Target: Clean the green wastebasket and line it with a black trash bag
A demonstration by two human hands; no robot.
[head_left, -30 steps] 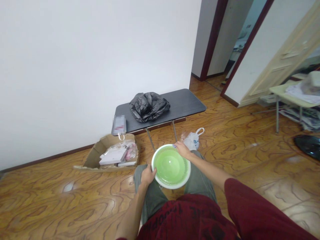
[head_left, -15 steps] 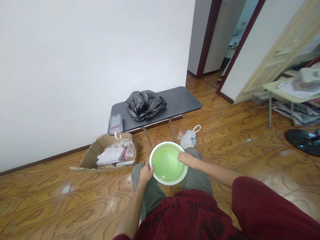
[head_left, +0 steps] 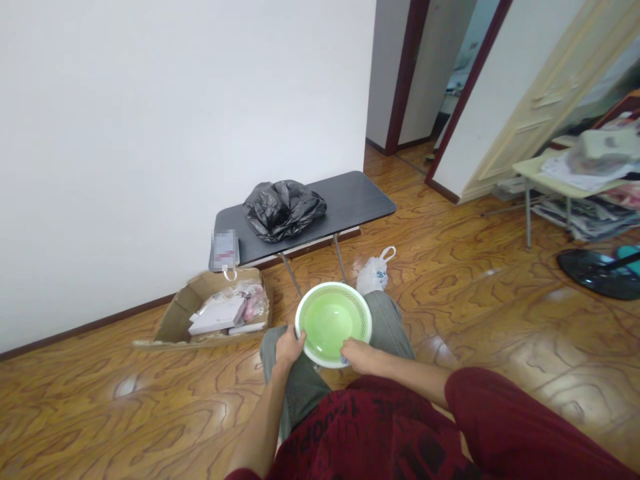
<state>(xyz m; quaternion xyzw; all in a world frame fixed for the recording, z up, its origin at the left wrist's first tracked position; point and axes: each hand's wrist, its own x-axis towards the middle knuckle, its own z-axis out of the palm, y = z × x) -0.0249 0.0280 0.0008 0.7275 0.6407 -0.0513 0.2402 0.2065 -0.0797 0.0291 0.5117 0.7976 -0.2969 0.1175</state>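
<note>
A round basin with a green inside, a white rim and a band of small holes or mesh rests over my lap, between my knees. My left hand grips its rim on the left side, thumb over the edge. At the near right of the rim is my right hand, its fingers closed and reaching inside the basin. A small bluish bit shows under those fingers, too little to name.
A black folding table stands against the wall with a crumpled black plastic bag and a blurred box on it. An open cardboard box holds packages. A white plastic bag sits by my right knee; a fan base lies at right.
My right hand has moved from the right side of the basin's rim to its near side, closer to me. My left hand keeps its hold. The view has shifted slightly.
</note>
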